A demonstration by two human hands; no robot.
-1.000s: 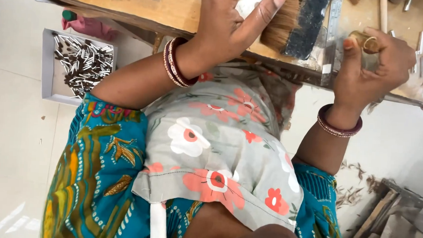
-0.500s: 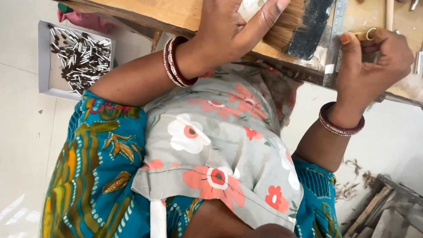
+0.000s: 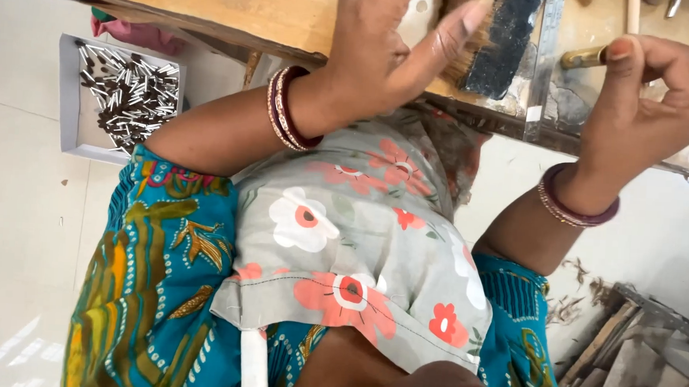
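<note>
Keep left hand [image 3: 383,54] pinching bristle tuft [image 3: 468,47] at top centre, right hand [image 3: 656,100] gripping brass ferrule [image 3: 583,57] steady over worktop [image 3: 236,7].

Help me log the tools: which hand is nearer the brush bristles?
Left. The left hand lies beside the bristles, a finger against them; the right hand is further off, holding a brass-coloured piece.

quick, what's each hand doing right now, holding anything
Left hand: closed on a bundle of tan bristles on the wooden workbench.
Right hand: closed around a brass ferrule.
</note>
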